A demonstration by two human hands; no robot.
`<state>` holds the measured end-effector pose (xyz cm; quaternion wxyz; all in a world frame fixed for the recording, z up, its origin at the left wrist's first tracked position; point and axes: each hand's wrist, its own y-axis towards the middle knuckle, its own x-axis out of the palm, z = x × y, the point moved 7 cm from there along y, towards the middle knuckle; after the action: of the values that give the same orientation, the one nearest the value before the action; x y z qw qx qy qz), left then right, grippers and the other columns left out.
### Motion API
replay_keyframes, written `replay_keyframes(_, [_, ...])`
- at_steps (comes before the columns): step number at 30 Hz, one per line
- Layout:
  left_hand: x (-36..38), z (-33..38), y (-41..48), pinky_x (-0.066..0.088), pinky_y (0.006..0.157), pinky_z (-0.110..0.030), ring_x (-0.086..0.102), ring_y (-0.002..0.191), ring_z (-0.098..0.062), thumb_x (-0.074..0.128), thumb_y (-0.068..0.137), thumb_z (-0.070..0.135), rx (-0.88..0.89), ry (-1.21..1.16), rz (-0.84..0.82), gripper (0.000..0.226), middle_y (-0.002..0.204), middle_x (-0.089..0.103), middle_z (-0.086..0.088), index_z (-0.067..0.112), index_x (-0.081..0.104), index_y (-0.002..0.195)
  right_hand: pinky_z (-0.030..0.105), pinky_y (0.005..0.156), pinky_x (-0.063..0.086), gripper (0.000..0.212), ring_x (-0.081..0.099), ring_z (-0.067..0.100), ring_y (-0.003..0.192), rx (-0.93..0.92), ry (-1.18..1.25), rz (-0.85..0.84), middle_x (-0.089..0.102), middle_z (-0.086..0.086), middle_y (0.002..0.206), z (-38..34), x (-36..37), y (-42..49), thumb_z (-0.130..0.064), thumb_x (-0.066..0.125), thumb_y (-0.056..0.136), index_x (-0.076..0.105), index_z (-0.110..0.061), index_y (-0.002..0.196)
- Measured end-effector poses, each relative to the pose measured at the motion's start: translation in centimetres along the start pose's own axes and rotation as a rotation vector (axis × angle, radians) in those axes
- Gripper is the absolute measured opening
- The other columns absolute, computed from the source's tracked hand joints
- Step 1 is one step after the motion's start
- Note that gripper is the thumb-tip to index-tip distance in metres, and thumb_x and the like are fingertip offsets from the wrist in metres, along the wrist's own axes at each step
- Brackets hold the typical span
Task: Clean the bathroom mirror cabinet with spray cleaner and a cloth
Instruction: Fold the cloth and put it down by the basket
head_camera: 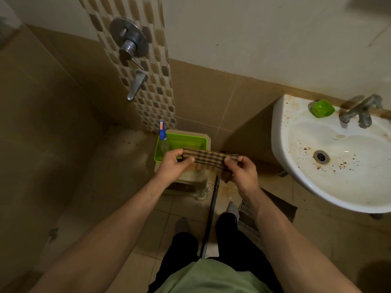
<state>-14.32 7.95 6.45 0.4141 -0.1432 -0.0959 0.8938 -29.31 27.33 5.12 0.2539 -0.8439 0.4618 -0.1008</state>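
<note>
- Left hand: fingers and thumb curled round the left end of the cloth, gripping it.
- Right hand: pinches the right end of the cloth, and a bunched part hangs below the palm.
- Cloth: brown with a dark check, folded into a band and held level between the two hands, in front of the person and above the green tray.
- Spray bottle: clear body with a blue head, standing upright in the left side of the green tray, just behind the left hand.
- Green tray: sits on top of a pale stool in the corner of the tiled floor.
- Sink: white and stained, fixed to the wall on the right; a green cup lies on its rim beside the tap.
- Shower mixer: metal, mounted on the patterned tile strip.
- Dark rod: stands slanted between the person's feet.
</note>
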Motion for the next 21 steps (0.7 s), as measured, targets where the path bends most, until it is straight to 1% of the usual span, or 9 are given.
replay_keyframes(2, [0.1, -2.3, 0.2, 0.055, 0.093, -0.027, 0.07, 0.099, -0.011, 0.072, 0.091, -0.001, -0.063, 0.11, 0.05, 0.022, 0.1, 0.075, 0.006, 0.018, 0.074, 0.101, 0.037, 0.079, 0.063, 0.033, 0.073, 0.021, 0.099, 0.003, -0.154, 0.004, 0.073, 0.004, 0.111, 0.9, 0.5, 0.4, -0.007, 0.075, 0.09, 0.06, -0.017, 0.117])
replay_keyframes(5, [0.3, -5.6, 0.8, 0.053, 0.087, -0.026, 0.071, 0.106, -0.025, 0.075, 0.088, 0.001, -0.207, 0.22, 0.128, 0.02, 0.106, 0.076, -0.006, 0.008, 0.073, 0.107, 0.037, 0.083, 0.064, 0.046, 0.069, 0.013, 0.103, -0.007, -0.341, -0.019, 0.07, -0.006, 0.115, 1.3, 1.2, 1.6, 0.001, 0.075, 0.087, 0.056, -0.025, 0.121])
replay_keyframes(9, [0.0, -8.7, 1.7, 0.05, 0.081, -0.028, 0.071, 0.107, -0.03, 0.083, 0.083, 0.016, -0.454, 0.24, 0.278, 0.03, 0.113, 0.076, -0.012, 0.007, 0.074, 0.11, 0.007, 0.058, 0.052, 0.054, 0.062, -0.004, 0.082, -0.063, -0.524, -0.009, 0.063, -0.02, 0.097, -0.4, 2.6, 4.6, -0.005, 0.08, 0.083, 0.051, -0.032, 0.119])
replay_keyframes(11, [0.1, -10.3, 1.7, 0.05, 0.077, -0.029, 0.071, 0.107, -0.031, 0.087, 0.079, 0.018, -0.565, 0.149, 0.335, 0.035, 0.114, 0.075, -0.016, 0.003, 0.075, 0.109, 0.004, 0.056, 0.048, 0.048, 0.064, -0.003, 0.082, -0.117, -0.59, -0.015, 0.065, -0.019, 0.094, -1.5, 3.6, 6.1, -0.002, 0.076, 0.083, 0.056, -0.028, 0.119])
replay_keyframes(13, [0.3, -12.0, 1.8, 0.053, 0.08, -0.032, 0.07, 0.107, -0.033, 0.088, 0.078, 0.014, -0.661, 0.008, 0.391, 0.041, 0.116, 0.073, -0.021, -0.005, 0.072, 0.111, 0.012, 0.07, 0.055, 0.04, 0.067, 0.006, 0.087, -0.168, -0.673, -0.068, 0.07, -0.011, 0.096, -2.4, 5.5, 7.9, 0.001, 0.068, 0.085, 0.062, -0.026, 0.114])
replay_keyframes(15, [0.7, -13.0, 2.1, 0.057, 0.094, -0.043, 0.068, 0.112, -0.037, 0.086, 0.079, 0.003, -0.707, -0.198, 0.461, 0.047, 0.123, 0.069, -0.025, -0.011, 0.066, 0.119, 0.028, 0.084, 0.059, 0.037, 0.068, 0.014, 0.093, -0.231, -0.783, -0.134, 0.07, -0.006, 0.098, -3.4, 7.6, 9.2, 0.001, 0.061, 0.087, 0.065, -0.022, 0.116])
replay_keyframes(17, [1.4, -13.7, 2.9, 0.053, 0.102, -0.053, 0.063, 0.12, -0.041, 0.079, 0.083, -0.008, -0.74, -0.416, 0.504, 0.057, 0.134, 0.062, -0.026, -0.007, 0.054, 0.134, 0.035, 0.086, 0.059, 0.04, 0.069, 0.02, 0.097, -0.278, -0.907, -0.208, 0.073, -0.001, 0.104, -4.1, 9.8, 10.9, -0.001, 0.055, 0.088, 0.065, -0.024, 0.12])
replay_keyframes(19, [2.2, -14.2, 4.1, 0.053, 0.099, -0.051, 0.059, 0.125, -0.042, 0.071, 0.087, -0.012, -0.766, -0.551, 0.508, 0.07, 0.141, 0.056, -0.022, 0.005, 0.042, 0.149, 0.04, 0.084, 0.06, 0.045, 0.07, 0.025, 0.098, -0.3, -1.015, -0.277, 0.074, 0.004, 0.11, -4.3, 11.8, 12.7, -0.003, 0.051, 0.086, 0.064, -0.027, 0.122])
replay_keyframes(21, [2.6, -14.6, 5.2, 0.055, 0.083, -0.043, 0.062, 0.119, -0.038, 0.068, 0.09, -0.011, -0.777, -0.594, 0.478, 0.073, 0.139, 0.057, -0.019, 0.013, 0.04, 0.153, 0.043, 0.085, 0.06, 0.049, 0.07, 0.029, 0.101, -0.311, -1.109, -0.338, 0.073, 0.006, 0.114, -4.3, 13.6, 14.3, -0.003, 0.049, 0.086, 0.063, -0.028, 0.126])
